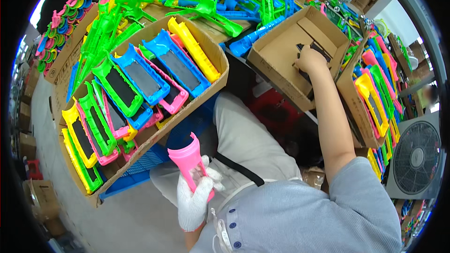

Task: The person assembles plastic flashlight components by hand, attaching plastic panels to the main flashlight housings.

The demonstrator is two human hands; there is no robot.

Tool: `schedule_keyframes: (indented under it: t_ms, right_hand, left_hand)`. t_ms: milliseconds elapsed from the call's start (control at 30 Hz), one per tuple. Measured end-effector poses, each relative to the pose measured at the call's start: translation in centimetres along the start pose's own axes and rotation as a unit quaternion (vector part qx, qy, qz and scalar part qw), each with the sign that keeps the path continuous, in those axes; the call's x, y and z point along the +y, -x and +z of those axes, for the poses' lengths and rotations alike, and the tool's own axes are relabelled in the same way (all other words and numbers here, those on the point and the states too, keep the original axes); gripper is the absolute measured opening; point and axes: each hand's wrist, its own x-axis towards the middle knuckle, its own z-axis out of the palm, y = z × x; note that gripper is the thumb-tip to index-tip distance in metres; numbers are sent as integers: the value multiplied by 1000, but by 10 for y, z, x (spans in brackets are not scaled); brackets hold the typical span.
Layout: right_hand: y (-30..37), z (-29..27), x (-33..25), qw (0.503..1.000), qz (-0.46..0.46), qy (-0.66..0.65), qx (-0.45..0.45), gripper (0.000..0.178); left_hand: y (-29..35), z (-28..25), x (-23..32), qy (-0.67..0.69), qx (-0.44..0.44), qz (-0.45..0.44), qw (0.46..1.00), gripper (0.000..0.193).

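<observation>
My left hand [193,206], in a white knit glove, is closed round a pink plastic frame [186,157] with a flared, curved end and an open middle. It is held upright above my lap. My bare right hand [311,59] reaches into a shallow cardboard box [276,49]. Its fingers are curled down and closed on one of the thin black flat pieces [321,51] lying at the bottom; my hand partly hides them. To the left, a cardboard tray [176,119] holds rows of blue, green, yellow and pink frames [140,76], many with black flat inserts.
Loose green and blue plastic parts [201,7] are heaped on the far table. Another cardboard box [354,100] full of coloured frames stands at right, near a grey fan [416,157]. A blue plastic crate [140,173] sits beneath the left tray. People are partly visible beyond the table.
</observation>
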Motion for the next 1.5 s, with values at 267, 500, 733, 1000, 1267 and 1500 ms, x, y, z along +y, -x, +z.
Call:
schedule_keyframes:
  t_ms: [267,500,733,1000,1267,1500]
  right_hand:
    - [-38,24,16,998,18,-62,-9,44]
    - [31,-17,-24,800,-170,-569,81,33]
    - [209,-9,-105,611,-320,-674,-267,20]
    - [234,23,-116,655,-356,-551,-375,22]
    - [232,30,-113,670,-451,-526,-266,24]
    - [216,32,-114,632,-414,-615,-226,29]
  left_hand:
    - [0,-20,-6,74,5,28,997,39]
    - [5,-25,-7,142,-25,15,989,43]
    - [-12,-11,-27,248,20,128,960,45]
    - [-9,10,-26,158,153,140,965,38]
    - [-8,12,-34,-20,161,177,971,29]
    - [0,14,-12,26,77,108,991,27]
